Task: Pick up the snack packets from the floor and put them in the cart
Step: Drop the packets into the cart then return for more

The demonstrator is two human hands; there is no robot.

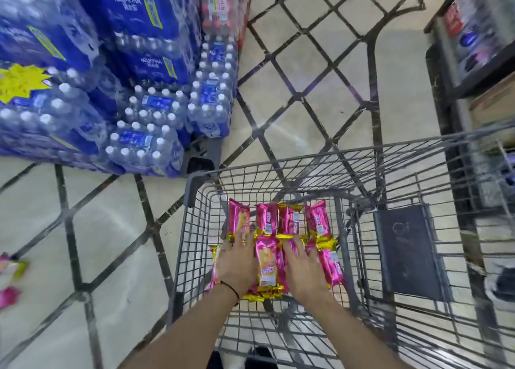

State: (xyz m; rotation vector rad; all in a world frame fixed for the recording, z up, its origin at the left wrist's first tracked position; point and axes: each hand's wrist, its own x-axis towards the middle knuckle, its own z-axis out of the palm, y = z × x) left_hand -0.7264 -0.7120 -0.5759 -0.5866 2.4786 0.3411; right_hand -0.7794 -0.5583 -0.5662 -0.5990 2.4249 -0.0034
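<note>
Both hands, left hand (237,260) and right hand (303,268), rest with fingers spread flat, gripping nothing, on the snack packets (269,265) in the cart (192,185), apparently settling them, while more packets (9,279) remain on the floor (111,224).

Upper left: stacked shrink-wrapped water bottle packs (117,90), blue labels, yellow starburst tag (19,86). Red-capped bottle pack (223,4) behind them. Right edge: dark shelving (479,48), blurred goods. Beige tiled floor (320,70), dark diagonal lines.
</note>
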